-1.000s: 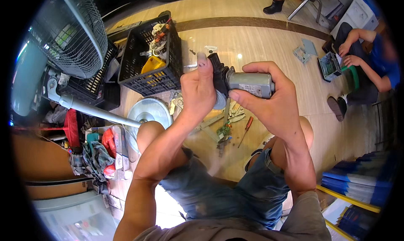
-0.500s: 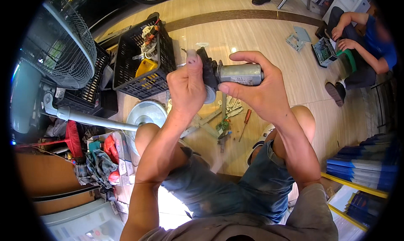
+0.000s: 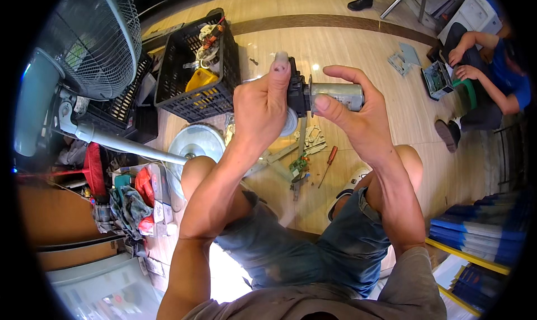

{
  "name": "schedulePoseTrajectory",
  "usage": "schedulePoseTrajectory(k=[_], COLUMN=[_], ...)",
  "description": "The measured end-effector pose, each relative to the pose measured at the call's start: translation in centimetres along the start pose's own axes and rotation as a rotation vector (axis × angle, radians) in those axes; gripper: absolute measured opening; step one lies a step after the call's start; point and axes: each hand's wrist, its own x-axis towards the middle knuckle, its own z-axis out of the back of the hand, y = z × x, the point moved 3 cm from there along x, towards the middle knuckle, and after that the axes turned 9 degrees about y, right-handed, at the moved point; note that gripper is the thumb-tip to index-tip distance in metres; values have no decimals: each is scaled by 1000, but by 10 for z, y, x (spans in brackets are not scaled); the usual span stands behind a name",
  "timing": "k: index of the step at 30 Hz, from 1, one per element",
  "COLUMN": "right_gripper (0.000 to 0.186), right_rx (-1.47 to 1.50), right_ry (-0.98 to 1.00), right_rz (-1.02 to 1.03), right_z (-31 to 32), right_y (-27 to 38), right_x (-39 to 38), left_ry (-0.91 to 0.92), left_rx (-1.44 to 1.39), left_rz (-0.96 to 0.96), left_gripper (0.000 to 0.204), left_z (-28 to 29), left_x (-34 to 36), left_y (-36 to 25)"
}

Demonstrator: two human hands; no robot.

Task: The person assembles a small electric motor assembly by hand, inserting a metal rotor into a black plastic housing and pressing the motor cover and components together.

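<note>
I hold up a gear motor, with a silver metal can (image 3: 342, 91) and a black housing (image 3: 297, 91), over the floor between my knees. My left hand (image 3: 260, 107) is wrapped round the black end, its thumb pointing away from me and its other fingers hidden. At the silver end, my right hand (image 3: 361, 116) grips the can with its thumb pressed on the near side. The right index finger stands off the metal, and the remaining fingers are out of sight behind it. A round grey part (image 3: 290, 123) shows below the housing.
Below my hands lie a screwdriver (image 3: 332, 155), a green circuit board (image 3: 299, 166) and pale plastic pieces (image 3: 314, 138). To the left stand a black crate (image 3: 196, 105) of tools and a fan (image 3: 95, 46). A co-worker (image 3: 498, 68) sits far right beside an opened metal box (image 3: 437, 81).
The motor and both hands have shifted a little to the right, and the view has moved slightly too. Both hands keep their hold.
</note>
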Motion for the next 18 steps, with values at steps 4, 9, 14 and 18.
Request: schedulePoseTrajectory(k=[4, 9, 14, 18], right_gripper=[52, 45, 41, 40], right_rx=[81, 170, 222, 226], right_ry=[47, 34, -33, -79], right_rz=[-24, -13, -17, 18], right_z=[0, 1, 0, 2], right_y=[1, -3, -9, -11], right_x=[2, 4, 6, 5], left_ry=[9, 49, 53, 72], left_rx=[1, -36, 65, 75], left_rz=[51, 109, 86, 115], left_gripper=[62, 64, 68, 69], left_z=[3, 2, 3, 0], left_x=[1, 2, 3, 3], left_y=[-4, -2, -6, -6])
